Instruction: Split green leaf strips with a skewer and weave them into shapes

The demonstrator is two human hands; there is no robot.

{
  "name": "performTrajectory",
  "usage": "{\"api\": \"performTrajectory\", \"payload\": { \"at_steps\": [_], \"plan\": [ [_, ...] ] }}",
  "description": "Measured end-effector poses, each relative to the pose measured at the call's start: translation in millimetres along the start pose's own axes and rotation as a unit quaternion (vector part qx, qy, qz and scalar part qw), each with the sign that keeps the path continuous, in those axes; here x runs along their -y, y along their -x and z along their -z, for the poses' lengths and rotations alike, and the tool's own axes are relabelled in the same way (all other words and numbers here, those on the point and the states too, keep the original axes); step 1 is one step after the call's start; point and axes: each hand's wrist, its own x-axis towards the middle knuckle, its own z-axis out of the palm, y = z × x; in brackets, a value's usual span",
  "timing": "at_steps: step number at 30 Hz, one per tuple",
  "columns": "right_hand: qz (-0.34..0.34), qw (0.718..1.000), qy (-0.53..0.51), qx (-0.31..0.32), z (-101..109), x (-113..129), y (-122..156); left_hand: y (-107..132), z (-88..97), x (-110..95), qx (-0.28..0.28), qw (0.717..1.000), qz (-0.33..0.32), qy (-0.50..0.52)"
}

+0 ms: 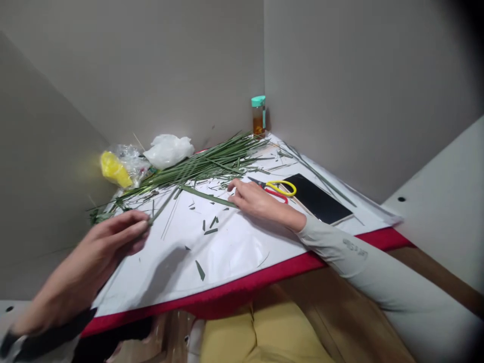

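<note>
My left hand (102, 247) hovers at the lower left, its fingers pinched on a thin green leaf blade (162, 205) that points up and to the right. My right hand (255, 199) rests on a white sheet (227, 252), with its fingertips beside a long loose green blade (207, 196). A bundle of long green leaves (200, 169) lies across the sheet's far side. Just past my right hand lie yellow-and-red-handled scissors (280, 189), partly hidden by that hand. Small cut leaf pieces (200, 270) are scattered over the sheet.
A black rectangular board (317, 198) lies at the right. A teal-capped bottle (258, 117) of amber liquid stands in the far corner between grey walls. Yellow (115, 169) and white (167, 151) plastic bags sit at the back left. Red cloth (242, 287) edges the table.
</note>
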Motion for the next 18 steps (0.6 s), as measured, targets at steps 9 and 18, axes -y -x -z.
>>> {"api": "performTrajectory", "payload": {
  "at_steps": [9,18],
  "plan": [
    [-0.146,0.976,0.159,-0.041,61.9,-36.7,1.5,-64.3,-104.1,-10.7,0.217,0.964,-0.018,0.152],
    [-0.297,0.918,0.254,-0.066,90.6,-71.3,6.5,-89.2,-136.6,-12.8,0.222,0.959,-0.030,0.173]
  ]
}}
